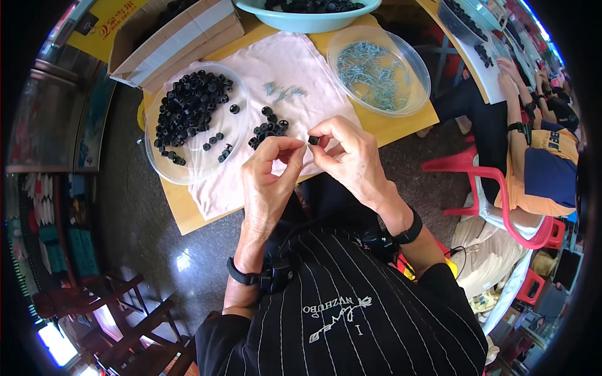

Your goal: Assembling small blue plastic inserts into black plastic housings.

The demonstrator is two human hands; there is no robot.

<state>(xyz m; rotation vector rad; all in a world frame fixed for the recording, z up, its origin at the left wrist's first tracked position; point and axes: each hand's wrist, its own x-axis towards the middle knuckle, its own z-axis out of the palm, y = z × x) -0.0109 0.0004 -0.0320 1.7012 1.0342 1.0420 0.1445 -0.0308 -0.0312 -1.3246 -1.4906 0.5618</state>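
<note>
Over the near part of the pink cloth (216, 194), my two hands meet fingertip to fingertip. My right hand (354, 156) pinches a small black plastic cap (313, 140) between thumb and finger. The fingers of my left hand (273, 175) are pressed together right beside it; what they hold, if anything, is too small to make out. Just beyond my left hand lies a small heap of black plastic pieces (269, 128). Farther off on the cloth are a few thin grey-green pins or screws (285, 92).
A round clear tray (191, 174) of black pieces stands at left, and a clear tub (411, 103) of thin metal pieces at right. A cardboard box (188, 47) and a light-blue basin (313, 24) sit at the back. Right of the table are a red chair (483, 172) and a seated person (539, 156).
</note>
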